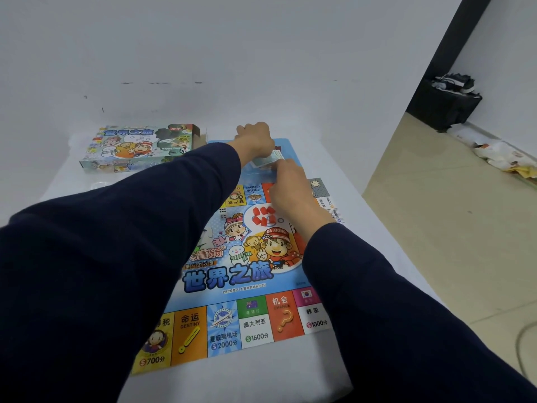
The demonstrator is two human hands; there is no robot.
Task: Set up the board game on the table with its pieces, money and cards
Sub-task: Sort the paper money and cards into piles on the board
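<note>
Nearest us, our dark blue sleeves (87,271) cross the white counter (238,376) and the colourful paper game board (232,286) lying flat. Beyond-left stands the printed cardboard game box (136,148). Our left hand (255,139) and right hand (290,184) together pinch a small stack of cards (268,158) above the board's far edge.

White table (334,370) at centre, black bin (447,107) stuffed with dark clutter at 2 o'clock against the wall, crumpled wrappers (505,158) on beige floor (436,213) at 3 o'clock, thin cable (523,344) curving at 4 o'clock
</note>
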